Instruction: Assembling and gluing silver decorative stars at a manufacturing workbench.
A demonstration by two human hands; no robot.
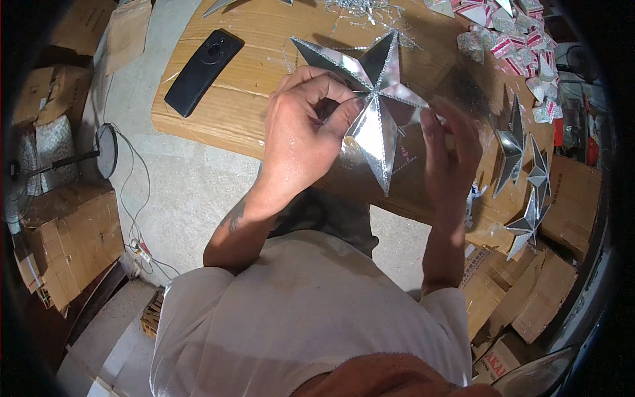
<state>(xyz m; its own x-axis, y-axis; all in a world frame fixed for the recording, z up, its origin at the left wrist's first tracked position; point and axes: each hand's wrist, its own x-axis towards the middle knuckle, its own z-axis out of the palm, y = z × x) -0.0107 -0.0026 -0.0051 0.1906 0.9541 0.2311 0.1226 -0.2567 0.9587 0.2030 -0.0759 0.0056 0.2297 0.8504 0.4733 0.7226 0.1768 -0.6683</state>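
A shiny silver five-pointed star [374, 126] with beaded trim along its ridges is held up over the cardboard-covered table. My left hand [301, 122] grips it near the centre, thumb in front and fingers curled around the left arm. At the star's right point, my right hand [453, 135] has its thumb and fingers closed around the tip. The right fingers are slightly blurred, so whether they also hold a strand of trim cannot be made out. Beyond the star lies a tangle of silver bead strands [364, 10] on the cardboard.
A black phone [204, 71] lies on the cardboard [258, 132] at left. More silver stars [510, 147] rest at the right edge, below a pile of small clear-and-pink packets [512, 49]. Cardboard boxes [76, 231] and a fan [106, 151] stand at left; cables trail on the floor.
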